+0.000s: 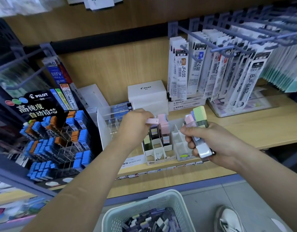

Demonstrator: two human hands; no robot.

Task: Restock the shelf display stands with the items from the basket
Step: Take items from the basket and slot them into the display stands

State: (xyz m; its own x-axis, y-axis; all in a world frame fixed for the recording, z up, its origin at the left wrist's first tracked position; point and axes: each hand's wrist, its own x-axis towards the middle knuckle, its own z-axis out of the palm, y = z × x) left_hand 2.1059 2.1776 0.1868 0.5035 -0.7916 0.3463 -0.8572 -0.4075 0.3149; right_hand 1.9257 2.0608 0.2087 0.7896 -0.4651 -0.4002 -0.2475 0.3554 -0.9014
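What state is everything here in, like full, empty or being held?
Left hand, pinches a small pink plastic case.
Right hand, grips a bundle of pastel cases.
White divided cardboard stand, partly filled, several slots empty.
Pale green plastic basket, holds more cases.
Black Pilot display rack, partly stocked.

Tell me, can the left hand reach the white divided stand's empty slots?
Probably yes. The left hand, pinching a pink case, hangs just above the white divided stand; its front slots are open on top, uncovered. The right hand holds its cases off to one side.
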